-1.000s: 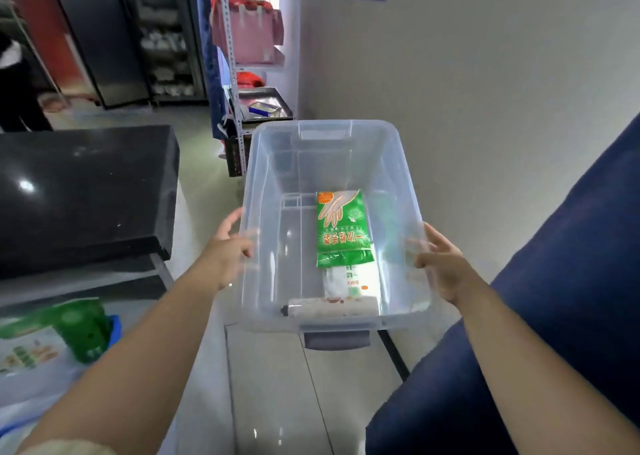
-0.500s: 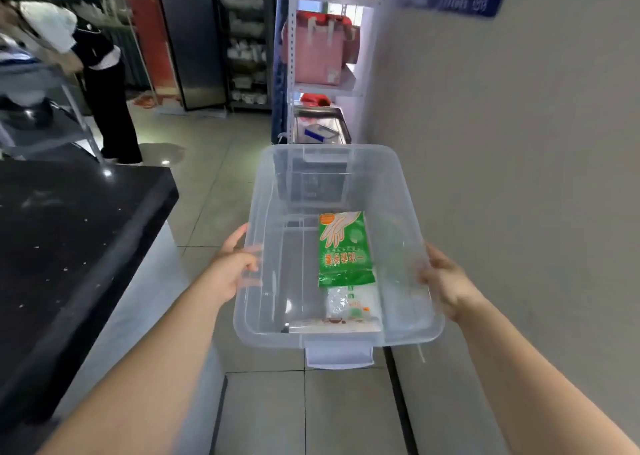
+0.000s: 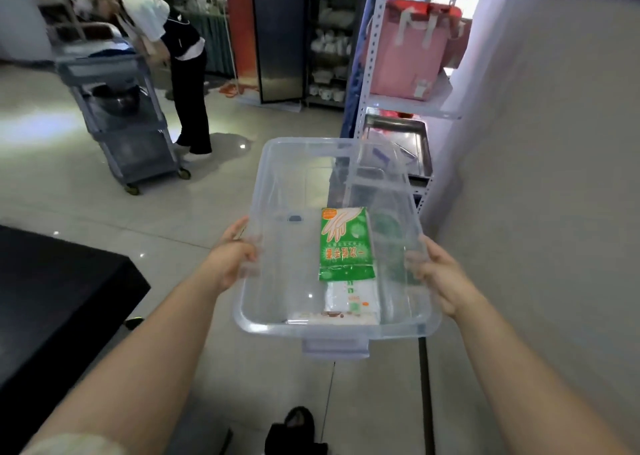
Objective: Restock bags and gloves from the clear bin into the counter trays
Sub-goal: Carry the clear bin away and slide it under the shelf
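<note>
The clear bin [image 3: 337,232] is carried in the air above the tiled floor, its long axis running away from the person. Inside it, the green glove packet [image 3: 346,243] lies flat along that axis, right of the bin's middle, with a white packet [image 3: 349,300] just nearer the person and a roll [image 3: 332,317] across the near wall. The left hand [image 3: 230,258] clasps the bin's left rim; the right hand [image 3: 438,274], nearer the packets, clasps the right. The black bench [image 3: 52,302] stands left of the bin.

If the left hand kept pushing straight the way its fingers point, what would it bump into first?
The left hand already presses the clear bin's side wall, so it meets that wall at once; beyond it, probably the green glove packet.
</note>
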